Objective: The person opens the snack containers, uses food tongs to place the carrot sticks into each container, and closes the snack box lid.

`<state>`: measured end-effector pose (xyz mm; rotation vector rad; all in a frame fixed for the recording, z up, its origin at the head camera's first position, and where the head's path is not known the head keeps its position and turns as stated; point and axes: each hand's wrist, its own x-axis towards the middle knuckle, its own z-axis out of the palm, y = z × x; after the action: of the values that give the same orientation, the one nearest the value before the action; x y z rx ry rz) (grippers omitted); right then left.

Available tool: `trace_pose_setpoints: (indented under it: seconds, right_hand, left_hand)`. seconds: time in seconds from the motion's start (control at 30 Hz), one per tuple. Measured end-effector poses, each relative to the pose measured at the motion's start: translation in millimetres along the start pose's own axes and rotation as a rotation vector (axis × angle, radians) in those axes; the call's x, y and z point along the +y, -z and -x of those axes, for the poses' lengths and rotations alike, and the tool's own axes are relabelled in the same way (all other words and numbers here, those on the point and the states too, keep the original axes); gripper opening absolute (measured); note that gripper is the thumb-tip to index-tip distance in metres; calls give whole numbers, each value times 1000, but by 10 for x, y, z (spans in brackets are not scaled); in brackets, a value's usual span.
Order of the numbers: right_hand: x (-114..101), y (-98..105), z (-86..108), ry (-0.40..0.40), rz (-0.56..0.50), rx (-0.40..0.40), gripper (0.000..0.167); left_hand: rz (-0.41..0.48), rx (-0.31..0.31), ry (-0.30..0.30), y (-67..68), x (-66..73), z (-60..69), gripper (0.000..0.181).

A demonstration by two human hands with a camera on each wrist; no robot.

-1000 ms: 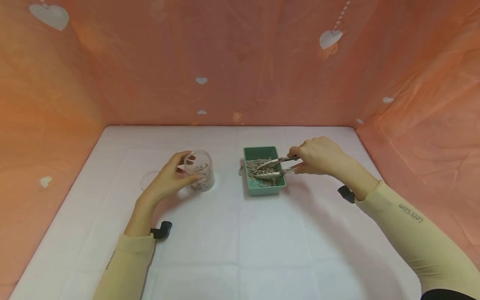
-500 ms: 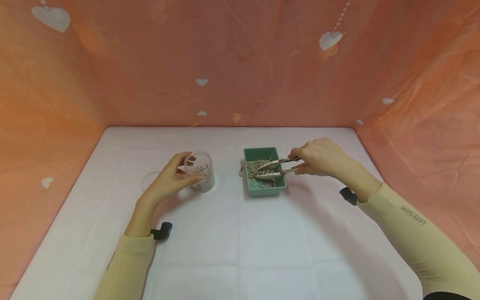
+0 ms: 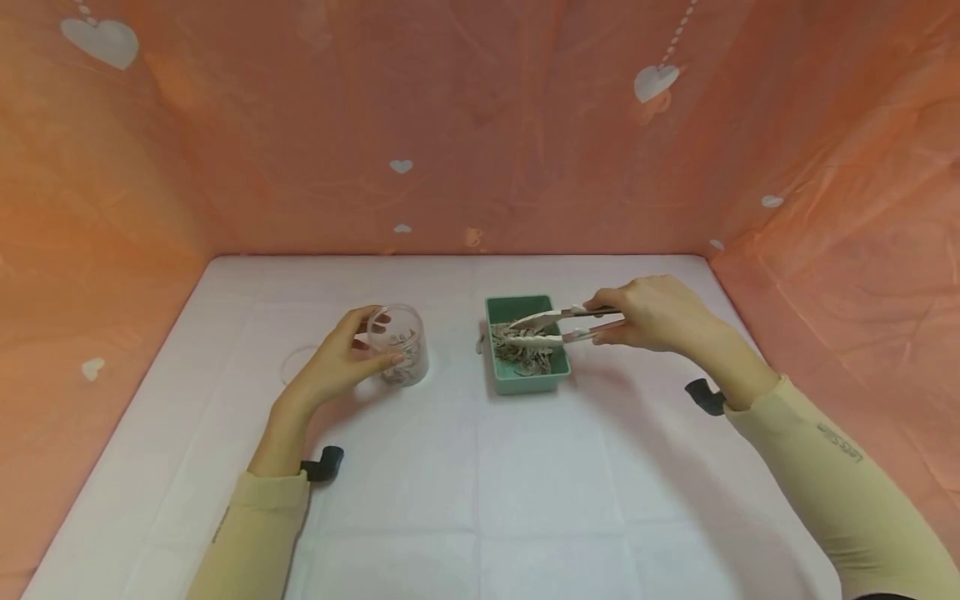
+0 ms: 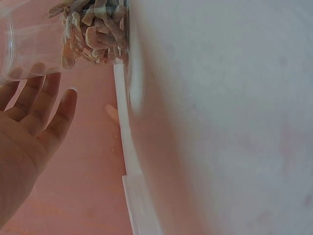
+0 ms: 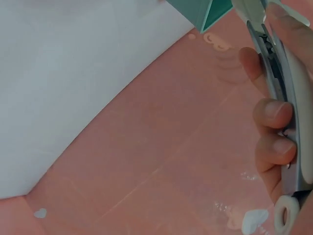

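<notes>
My left hand holds a clear plastic jar, fingers and thumb around its side. Greyish-brown dried strips fill the jar's lower part; it stands upright on the table. On the right, my right hand grips a pair of tongs with pale tips and metal arms. The tong tips are apart, over a green rectangular tray that contains more of the same strips. Whether the tips pinch any strip is too small to tell.
A clear round lid lies flat on the table behind my left wrist. One loose strip rests just left of the tray. The white-covered table ends at an orange curtain at the back and sides.
The tongs have lifted a little out of the strips and shifted slightly up in the view, with the right hand moving slightly right. My left hand and the jar have stayed in place.
</notes>
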<state>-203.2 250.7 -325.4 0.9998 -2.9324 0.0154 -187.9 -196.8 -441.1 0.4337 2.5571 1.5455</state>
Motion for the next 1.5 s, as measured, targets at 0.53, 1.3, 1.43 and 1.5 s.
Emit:
trace_pose_setpoints:
  seconds: [0.53,1.3,1.43,1.5]
  right_hand:
    - [63,-37,115,-51,-69,70,43]
    - [-173,279,-221,53,-105,165,41]
    - [-284,348,-347,87,-104,176,43]
    - [-342,373,-413,108,-105,184,44]
  left_hand:
    - [-8,4,-24,-6,-29,-3,77]
    - [-5,8,6,-4,-38,10,79]
    - [-5,6,-1,-7,-25,4,79]
    - [-2,5,-3,-7,-17,0,79]
